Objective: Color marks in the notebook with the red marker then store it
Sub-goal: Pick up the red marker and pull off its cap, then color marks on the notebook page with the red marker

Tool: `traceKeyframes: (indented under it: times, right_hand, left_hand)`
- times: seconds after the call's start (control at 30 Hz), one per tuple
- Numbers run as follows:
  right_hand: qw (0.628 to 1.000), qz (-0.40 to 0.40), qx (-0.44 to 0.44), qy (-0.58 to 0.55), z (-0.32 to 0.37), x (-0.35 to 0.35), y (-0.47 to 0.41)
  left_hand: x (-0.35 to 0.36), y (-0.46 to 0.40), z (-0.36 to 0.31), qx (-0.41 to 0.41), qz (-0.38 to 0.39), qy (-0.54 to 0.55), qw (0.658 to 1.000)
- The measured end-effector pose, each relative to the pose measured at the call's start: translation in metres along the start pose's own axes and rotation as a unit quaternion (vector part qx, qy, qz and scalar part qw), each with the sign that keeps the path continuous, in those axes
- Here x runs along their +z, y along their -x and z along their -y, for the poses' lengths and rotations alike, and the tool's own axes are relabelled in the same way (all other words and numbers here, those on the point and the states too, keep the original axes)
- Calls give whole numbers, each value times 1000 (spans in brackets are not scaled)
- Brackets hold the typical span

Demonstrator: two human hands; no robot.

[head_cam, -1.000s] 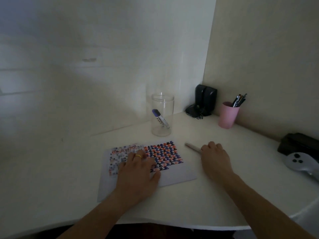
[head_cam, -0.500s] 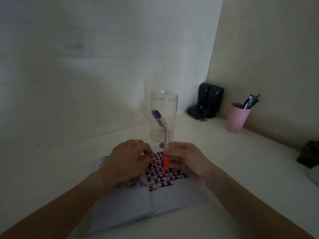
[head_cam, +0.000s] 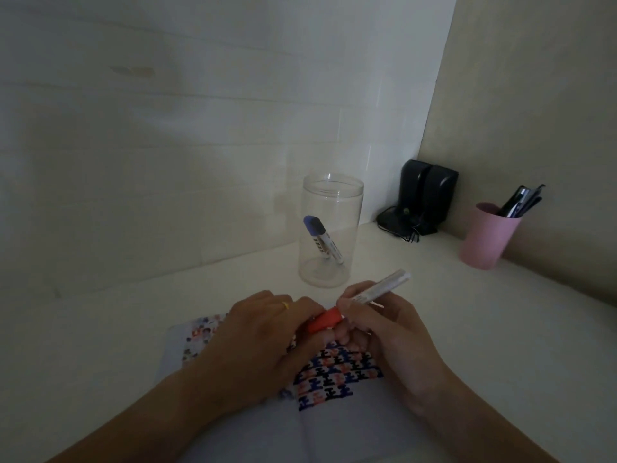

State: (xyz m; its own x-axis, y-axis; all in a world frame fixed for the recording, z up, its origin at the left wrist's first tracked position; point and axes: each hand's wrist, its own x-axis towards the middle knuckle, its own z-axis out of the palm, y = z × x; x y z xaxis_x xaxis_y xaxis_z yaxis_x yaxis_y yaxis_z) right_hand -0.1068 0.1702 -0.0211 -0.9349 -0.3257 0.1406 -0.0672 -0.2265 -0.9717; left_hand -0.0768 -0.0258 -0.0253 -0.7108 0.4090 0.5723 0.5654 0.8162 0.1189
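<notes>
An open notebook (head_cam: 337,426) with rows of small red, blue and black marks lies on the white desk in front of me. Above it I hold the red marker (head_cam: 380,289). My right hand (head_cam: 387,332) grips its white barrel, which slants up to the right. My left hand (head_cam: 257,342) closes its fingers on the red cap (head_cam: 325,322) at the marker's lower left end. The cap sits on the marker. Both hands hide part of the notebook's pages.
A clear plastic jar (head_cam: 329,232) with a blue-capped marker (head_cam: 322,240) inside stands just behind my hands. A black speaker (head_cam: 424,198) sits in the corner. A pink cup (head_cam: 485,240) holding pens stands at the right by the wall.
My right hand picked the marker up off the desk and brought it over the notebook. The marker has tilted from upright to slanted, and my left hand has moved onto its cap.
</notes>
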Motion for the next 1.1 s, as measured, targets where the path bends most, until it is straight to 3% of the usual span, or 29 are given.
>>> traceKeyframes:
  times: [0.27, 0.43, 0.57, 0.7, 0.8, 0.97, 1.1]
  right_hand:
    - [998, -16, -46, 28, 0, 3, 2]
    - [997, -19, -76, 14, 3, 1, 0]
    - [980, -142, -68, -121, 21, -37, -4]
    - [988, -135, -66, -42, 12, -37, -4]
    - [990, -120, -71, -17, 5, -26, -4]
    - [995, -89, -39, -9, 2, -27, -2]
    - [996, -79, -22, 19, 13, -25, 6]
  left_hand:
    - [0, 0, 1, -20, 8, 23, 1000]
    - [-7, -6, -12, -72, 35, 170, 982]
    - [-17, 7, 2, -178, 7, 293, 939]
    - [-14, 6, 18, -96, 23, 127, 987]
    - [-6, 4, 16, -51, 45, 43, 997]
    - [2, 6, 18, -5, 112, 48, 993]
    - [5, 9, 20, 5, 119, 57, 991]
